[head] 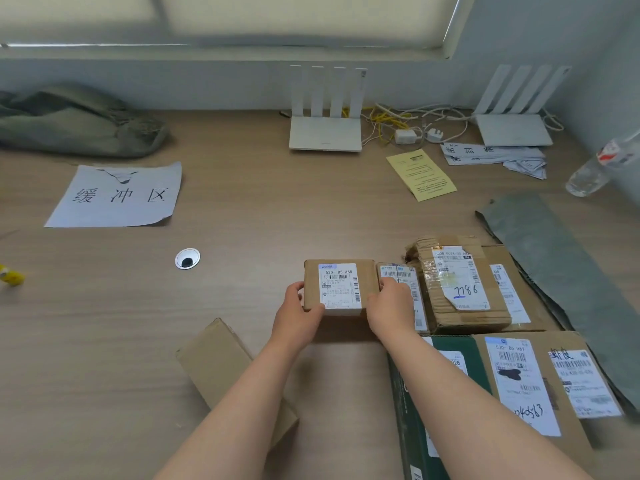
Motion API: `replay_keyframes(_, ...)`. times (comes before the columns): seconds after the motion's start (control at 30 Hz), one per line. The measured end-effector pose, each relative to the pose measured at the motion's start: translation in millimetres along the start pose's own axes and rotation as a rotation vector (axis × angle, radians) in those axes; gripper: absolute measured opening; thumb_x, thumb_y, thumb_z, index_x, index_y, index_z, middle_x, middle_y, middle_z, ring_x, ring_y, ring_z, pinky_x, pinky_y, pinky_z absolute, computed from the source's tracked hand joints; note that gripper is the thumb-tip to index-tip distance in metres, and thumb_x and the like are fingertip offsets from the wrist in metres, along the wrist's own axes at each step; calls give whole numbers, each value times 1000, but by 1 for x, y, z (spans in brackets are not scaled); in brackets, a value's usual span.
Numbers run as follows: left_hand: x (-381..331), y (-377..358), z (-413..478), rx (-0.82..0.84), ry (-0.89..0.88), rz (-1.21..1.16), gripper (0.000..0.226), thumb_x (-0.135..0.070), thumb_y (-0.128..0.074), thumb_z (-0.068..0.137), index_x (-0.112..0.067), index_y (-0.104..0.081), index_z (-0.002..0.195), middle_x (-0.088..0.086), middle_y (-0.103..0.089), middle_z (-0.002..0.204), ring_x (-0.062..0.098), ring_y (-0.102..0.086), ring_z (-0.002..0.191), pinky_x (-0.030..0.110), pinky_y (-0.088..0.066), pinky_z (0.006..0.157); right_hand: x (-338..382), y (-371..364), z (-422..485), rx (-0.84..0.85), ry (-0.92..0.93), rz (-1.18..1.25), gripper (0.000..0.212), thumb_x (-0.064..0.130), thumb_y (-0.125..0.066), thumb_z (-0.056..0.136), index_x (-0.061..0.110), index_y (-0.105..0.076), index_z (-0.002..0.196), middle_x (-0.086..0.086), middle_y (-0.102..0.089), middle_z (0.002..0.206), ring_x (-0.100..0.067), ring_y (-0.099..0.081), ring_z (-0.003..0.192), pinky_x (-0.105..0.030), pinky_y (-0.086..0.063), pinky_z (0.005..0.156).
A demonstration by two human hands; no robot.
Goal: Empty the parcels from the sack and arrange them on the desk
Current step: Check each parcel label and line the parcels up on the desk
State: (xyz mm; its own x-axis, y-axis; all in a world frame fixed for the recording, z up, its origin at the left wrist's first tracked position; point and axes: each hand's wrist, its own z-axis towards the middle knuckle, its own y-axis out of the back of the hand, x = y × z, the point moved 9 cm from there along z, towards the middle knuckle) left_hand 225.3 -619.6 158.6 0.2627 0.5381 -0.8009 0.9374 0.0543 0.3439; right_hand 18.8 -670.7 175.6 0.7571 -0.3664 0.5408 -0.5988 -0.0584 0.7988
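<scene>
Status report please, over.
Left hand and right hand hold small box. Box at left end of parcels on desk. Plain carton near left arm, not in the way.

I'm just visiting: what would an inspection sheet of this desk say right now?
Surface: wooden desk, round cable hole.
Job's things: small labelled box in both hands; taped parcel and others at its right; crumpled green sack far left.
Clutter: paper sign, yellow leaflet, plastic bottle.
Grippers: left hand and right hand grip the box's sides.
Cables: white and yellow tangle between the middle router and the right router.
Surroundings: blinded window behind.
</scene>
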Motion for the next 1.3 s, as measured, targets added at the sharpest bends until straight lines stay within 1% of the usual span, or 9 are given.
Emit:
replay_keyframes(0.13,-10,13,-13,-57,-31,-29,69,-31,-63,93,-29,-31,154,-2,-44,152,18,-51,128,37,-44,106,19,21,-17,-60,136,179,41,12,-53,96,16,-59,137,-7,-60,110,-19,-55,95,-29,-42,83)
replay_keyframes(0.27,-18,36,-37,-77,-74,-189,51,-22,-63,94,-35,-45,141,-3,-53,139,2,-59,110,18,-43,80,41,23,-41,24,184,361,38,13,-56,94,20,-64,130,2,-64,98,-16,-60,85,-31,-51,79)
replay_keyframes(0.43,-6,85,-71,-185,-104,-289,40,-14,-61,96,-37,-54,128,-3,-61,132,-3,-59,109,13,-43,78,75,4,-84,207,236,470,36,14,-56,95,32,-60,126,9,-64,99,-8,-60,80,-17,-45,70)
replay_keyframes(0.6,19,139,-99,-306,-82,-346,40,-11,-61,95,-30,-57,131,0,-61,132,2,-60,108,15,-43,78,99,-29,-119,337,251,419,41,17,-61,93,19,-61,133,4,-66,105,-5,-60,88,-24,-49,85)
replay_keyframes(0.73,47,174,-119,-377,-42,-398,41,-10,-61,95,-27,-57,132,0,-59,133,10,-59,115,16,-43,77,120,-57,-147,435,269,368,44,22,-62,93,22,-57,136,4,-64,111,-9,-62,92,-23,-48,81)
replay_keyframes(0.9,90,185,-139,-410,56,-432,41,-11,-63,94,-25,-56,132,0,-60,128,6,-61,106,19,-43,77,130,-92,-170,493,297,162,56,28,-60,91,23,-46,145,1,-61,118,-20,-62,108,-34,-51,95)
replay_keyframes(1.07,128,155,-143,-307,185,-466,47,-9,-64,91,-20,-51,134,0,-63,123,14,-61,111,23,-44,82,120,-107,-181,516,287,26,55,23,-56,93,17,-44,147,11,-54,82,-15,-53,88,-25,-38,76)
replay_keyframes(1.23,143,126,-142,-225,226,-486,62,-17,-70,78,-16,-51,136,4,-67,127,21,-64,118,29,-46,90,110,-113,-190,524,269,-1,42,24,-53,93,18,-58,135,-1,-68,116,-16,-56,92,-26,-41,75)
replay_keyframes(1.3,143,124,-142,-221,232,-492,55,-12,-69,84,-18,-50,135,2,-67,125,20,-64,111,30,-46,86,110,-113,-194,518,284,15,36,22,-53,92,20,-63,127,0,-69,114,-15,-57,91,-27,-41,71)
